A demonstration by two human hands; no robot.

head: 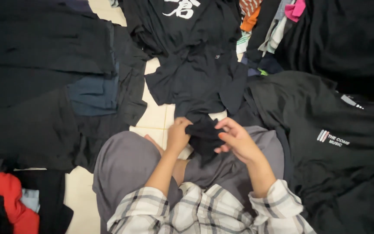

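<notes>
Soft, even indoor light falls on my lap, probably from overhead, since I see no hard shadows. The pale floor tiles (159, 117) at twelve o'clock from my hands reflect it mildly, without glare. The dark clothes heaped at nine o'clock (35, 86) and three o'clock (334, 143) swallow the light, so their folds merge into near-black. My left hand (177, 135) and right hand (237, 139) look slightly soft, as does my plaid sleeve (204, 212). The corners are dimmer.
</notes>
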